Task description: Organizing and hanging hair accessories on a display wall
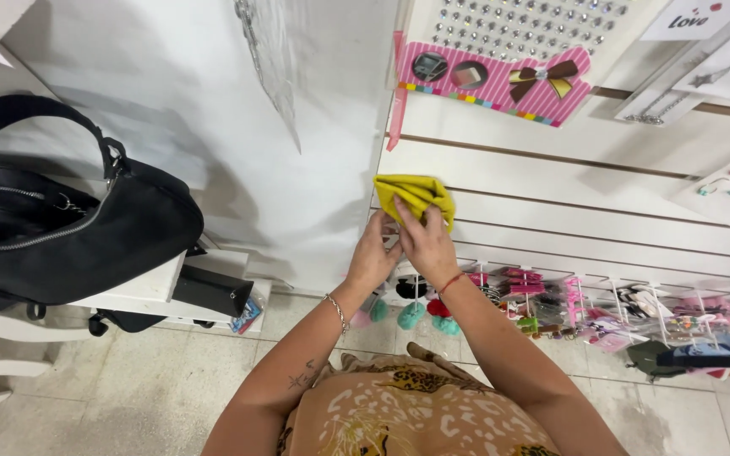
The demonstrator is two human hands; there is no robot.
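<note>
Against the white slat wall (601, 181), left hand (373, 256) and right hand (427, 242) both pinch a folded yellow cloth (413, 196) (mid-wipe, apparently); continuing needs steady pressure along the panel.

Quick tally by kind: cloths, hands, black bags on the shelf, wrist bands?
Yellow cloth: 1
Hands, left hand and right hand, both on the cloth: 2
Black handbag on the white shelf: 1
Wrist bands, bracelet and red string: 2
Total: 6
</note>
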